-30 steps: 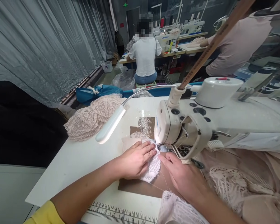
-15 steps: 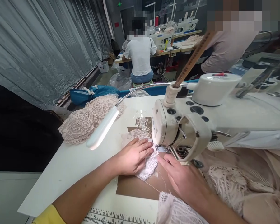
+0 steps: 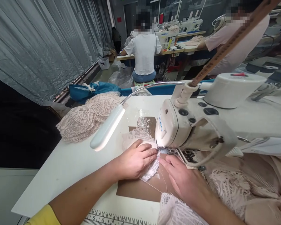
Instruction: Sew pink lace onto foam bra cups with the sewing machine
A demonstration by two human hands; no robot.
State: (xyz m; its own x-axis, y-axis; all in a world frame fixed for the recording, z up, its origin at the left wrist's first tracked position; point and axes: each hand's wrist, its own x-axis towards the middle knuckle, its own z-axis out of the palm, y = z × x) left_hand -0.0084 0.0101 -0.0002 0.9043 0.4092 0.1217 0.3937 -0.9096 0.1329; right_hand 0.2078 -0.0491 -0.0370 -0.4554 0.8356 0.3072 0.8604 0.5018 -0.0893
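My left hand (image 3: 137, 159) lies palm down, fingers stretched out, on a pale lace piece (image 3: 152, 170). Its fingertips are close beside the presser foot (image 3: 162, 150) of a white sewing machine (image 3: 167, 125). My right hand (image 3: 184, 175) is on the other side, its fingers curled and one tip touching the lace edge just in front of the foot. Part of its grip is hidden. Loose thread (image 3: 164, 179) trails from the lace toward another lace piece (image 3: 175, 209) at the table's front. The needle point is too small to make out.
A stack of lace pieces (image 3: 84, 120) sits at the table's left. A lamp (image 3: 107, 128) on a bent neck hangs over the white table (image 3: 67, 175). Beige lace fabric (image 3: 245, 187) is heaped at right. Two people (image 3: 144, 53) sit at tables beyond.
The view has shifted, so the machine head appears farther right. My left hand has slid slightly right over the lace, nearer the presser foot. My right hand stays almost where it was.
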